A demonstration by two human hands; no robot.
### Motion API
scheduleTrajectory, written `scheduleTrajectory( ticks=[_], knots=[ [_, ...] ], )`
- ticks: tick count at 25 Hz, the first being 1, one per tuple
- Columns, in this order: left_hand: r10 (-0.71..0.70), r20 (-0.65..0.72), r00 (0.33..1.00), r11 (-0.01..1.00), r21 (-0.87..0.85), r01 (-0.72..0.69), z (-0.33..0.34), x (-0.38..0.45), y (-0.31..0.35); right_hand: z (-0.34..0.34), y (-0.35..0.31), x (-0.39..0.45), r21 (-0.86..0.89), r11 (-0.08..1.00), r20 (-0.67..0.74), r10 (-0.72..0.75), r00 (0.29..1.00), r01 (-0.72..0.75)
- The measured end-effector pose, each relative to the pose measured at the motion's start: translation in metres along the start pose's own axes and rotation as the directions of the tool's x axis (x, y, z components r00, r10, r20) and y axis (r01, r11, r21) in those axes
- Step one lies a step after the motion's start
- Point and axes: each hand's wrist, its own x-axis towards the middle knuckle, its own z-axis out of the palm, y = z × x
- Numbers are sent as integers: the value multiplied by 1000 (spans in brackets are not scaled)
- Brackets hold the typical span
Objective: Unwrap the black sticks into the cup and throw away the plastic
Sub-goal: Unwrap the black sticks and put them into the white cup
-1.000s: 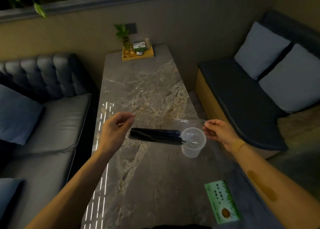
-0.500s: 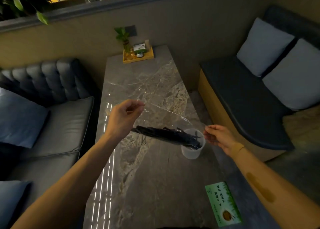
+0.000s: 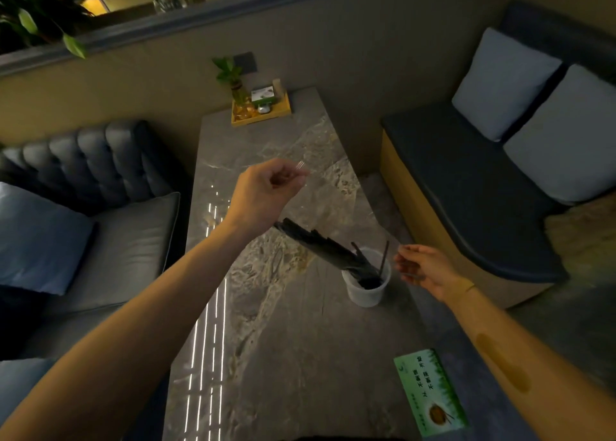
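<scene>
A: Head view. What do you see?

B: Two bare arms over a long stone table (image 3: 300, 357). The left hand (image 3: 263, 193) is up high. Its fingers are pinched tight on the top end of a clear plastic wrap (image 3: 333, 207).

A: And the other hand?

B: The right hand (image 3: 423, 269) is lower, just beside the cup (image 3: 365, 289). Its fingers are curled and pinch the low end of the same wrap.

A: Where are the black sticks (image 3: 330, 252)?

B: They lie in a slanted bunch in the wrap. The top end is near the left wrist. The low ends are down inside the cup. One thin stick stands up alone at the cup's right side.

A: Where is the cup?

B: It stands upright on the table, toward the right edge.

A: Anything else?

B: A green card (image 3: 430, 390) lies near the table's close corner. A yellow tray (image 3: 263, 113) sits at the far end.
</scene>
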Motion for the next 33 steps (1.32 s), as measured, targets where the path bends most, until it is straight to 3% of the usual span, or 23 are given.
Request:
scheduleTrajectory(
  ticks=[6, 13, 21, 27, 33],
  knots=[
    [72, 48, 996, 996, 56, -75, 22, 17, 33, -10, 16, 2, 119, 991, 9, 64, 998, -65],
    [103, 32, 994, 995, 4, -103, 19, 19, 43, -12, 19, 0, 113, 991, 56, 60, 997, -66],
    [93, -131, 987, 995, -35, -99, -21, 3, 46, 4, -7, -14, 88, 996, 140, -25, 990, 13],
    [-37, -376, 926, 985, -168, -28, -78, -41, 30, 44, -42, -35, 70, 988, 245, -152, 957, 140],
    [-313, -495, 810, 909, -405, 104, -115, -113, -15, 89, -43, -72, 82, 958, 327, -286, 901, 275]
  ],
)
